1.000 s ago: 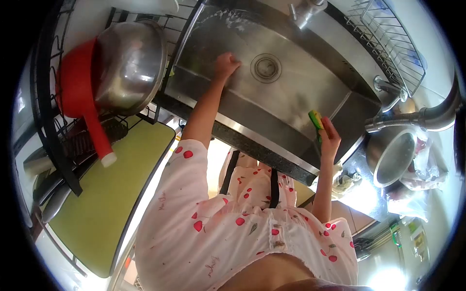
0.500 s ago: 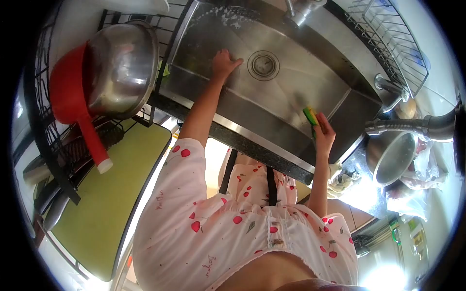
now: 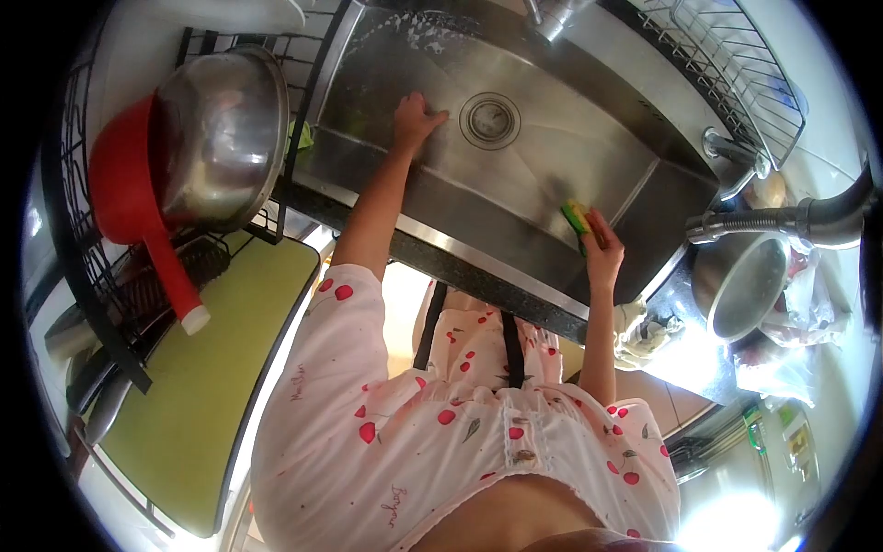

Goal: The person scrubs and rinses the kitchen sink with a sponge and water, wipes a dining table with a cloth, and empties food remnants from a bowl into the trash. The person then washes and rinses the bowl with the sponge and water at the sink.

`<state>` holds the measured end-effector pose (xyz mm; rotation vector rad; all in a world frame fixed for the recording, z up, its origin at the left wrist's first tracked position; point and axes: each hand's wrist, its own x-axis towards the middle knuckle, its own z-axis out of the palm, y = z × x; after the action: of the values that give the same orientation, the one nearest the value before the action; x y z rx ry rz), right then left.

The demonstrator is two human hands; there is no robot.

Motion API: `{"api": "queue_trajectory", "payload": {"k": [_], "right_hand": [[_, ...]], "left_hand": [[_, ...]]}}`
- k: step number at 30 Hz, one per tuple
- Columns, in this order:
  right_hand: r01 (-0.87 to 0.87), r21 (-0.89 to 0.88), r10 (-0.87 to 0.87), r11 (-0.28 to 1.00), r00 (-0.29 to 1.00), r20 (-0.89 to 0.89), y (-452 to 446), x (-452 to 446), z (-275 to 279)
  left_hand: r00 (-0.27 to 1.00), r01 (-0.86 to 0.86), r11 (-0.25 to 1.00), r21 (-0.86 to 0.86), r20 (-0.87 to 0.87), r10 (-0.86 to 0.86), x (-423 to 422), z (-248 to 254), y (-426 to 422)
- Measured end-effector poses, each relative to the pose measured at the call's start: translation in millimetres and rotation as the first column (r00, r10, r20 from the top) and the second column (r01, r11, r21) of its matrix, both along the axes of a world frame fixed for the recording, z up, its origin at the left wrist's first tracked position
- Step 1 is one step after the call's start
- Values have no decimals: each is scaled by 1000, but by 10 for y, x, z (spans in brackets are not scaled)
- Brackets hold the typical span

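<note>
A stainless steel sink (image 3: 543,138) lies in front of me, with a round drain (image 3: 490,120) in its floor. My left hand (image 3: 417,121) is over the sink floor, left of the drain. Its thumb sticks out towards the drain, and nothing shows in it. Between the fingers of my right hand (image 3: 602,247) is a yellow and green sponge (image 3: 575,216), near the right front part of the basin. Whether the sponge touches the steel I cannot tell. White suds (image 3: 418,32) cling to the far left of the sink.
At left, a red dipper (image 3: 124,179) and a steel bowl (image 3: 225,138) sit on a rack above a green cutting board (image 3: 216,368). The faucet (image 3: 556,17) is at the far edge. A wire rack (image 3: 736,64), metal pot (image 3: 740,285) and crumpled cloth (image 3: 639,336) are at right.
The whole view has shifted slightly. My right hand has moved a little left with the sponge; my left hand keeps its place beside the drain.
</note>
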<state>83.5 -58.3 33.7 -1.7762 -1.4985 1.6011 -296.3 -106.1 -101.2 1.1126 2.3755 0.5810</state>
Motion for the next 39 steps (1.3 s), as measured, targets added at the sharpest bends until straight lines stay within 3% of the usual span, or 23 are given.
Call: {"api": "queue_trajectory", "payload": {"k": [5,8,14,20,23,25,26,29,32,35,37,39], "right_hand": [[-16,17,16,1000,1000,-6,-19,-15,-5],[-19,14,19,1000,1000,-21,-33,0,-32],[-36,44,36,998,999,-1,-77,19,-55],[-89,18,87,996,995,52,-86,0,53],[-14,3,14,1000,1000,6,-97,21,93],[57,-15,-57,998,996,-67,-77,49,132],[92,-31,-95,995,990,-107,-95,71,171],[244,-371,-368,896,875,-314,-75,126,237],[-29,-558,-413,829,640,-648,45,153,299],[-171,-753,-565,636,561,-605,116,132,496],[-256,-785,-613,564,506,-606,188,39,614],[-280,-768,-612,576,475,-632,267,-36,733]], "left_hand": [[1000,3,999,-54,-18,-4,-23,-4,9],[996,37,999,-2,-78,-37,4,25,2],[998,-13,999,-37,55,15,-65,-80,12],[997,-37,989,-140,-70,27,23,-9,49],[989,-32,971,-238,-146,-3,-84,-276,27],[974,-146,914,-377,108,200,-75,-10,172],[927,-179,872,-455,218,304,-58,167,225],[869,-160,932,-325,402,289,30,444,333],[709,-313,950,-10,663,241,361,1090,385],[572,-553,804,217,801,177,586,1635,576],[367,-523,824,218,930,-14,484,1972,814],[73,-417,890,185,983,-170,429,2260,1042]]}}
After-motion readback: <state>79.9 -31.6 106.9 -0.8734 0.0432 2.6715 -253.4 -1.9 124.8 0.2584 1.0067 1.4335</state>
